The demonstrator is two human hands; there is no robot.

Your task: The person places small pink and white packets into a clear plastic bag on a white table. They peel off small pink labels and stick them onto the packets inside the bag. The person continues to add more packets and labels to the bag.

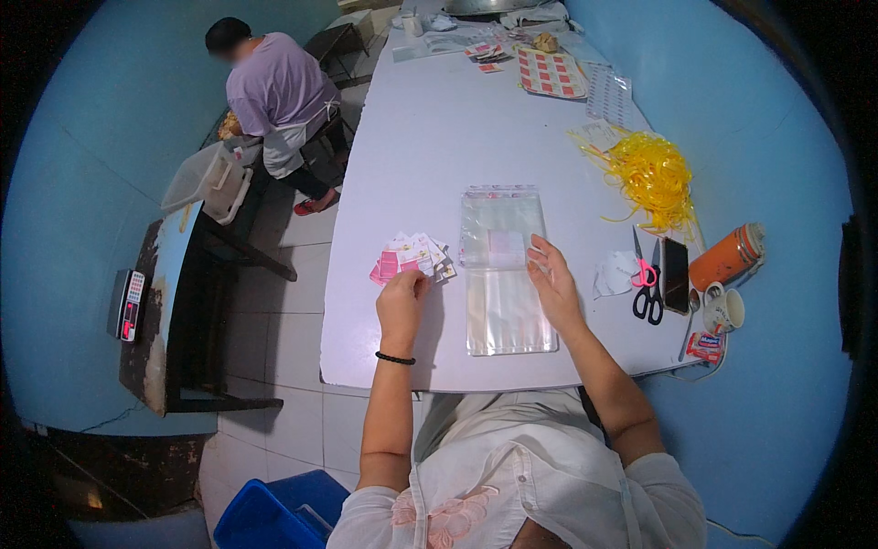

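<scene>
A loose pile of small white and pink printed cards lies on the white table, left of the plastic bags. My left hand, with a black bracelet at its wrist, pinches at the near edge of this pile; what is between the fingertips is too small to make out. To its right lies a stack of clear plastic bags, flat and lengthwise. A pale small card shows on or inside the upper part of the bags. My right hand is open over the bags' right edge, its fingers apart.
On the right lie yellow ribbons, pink scissors, black scissors, a phone, an orange flask and a mug. Printed sheets lie farther back. Left, a person bends near a plastic box.
</scene>
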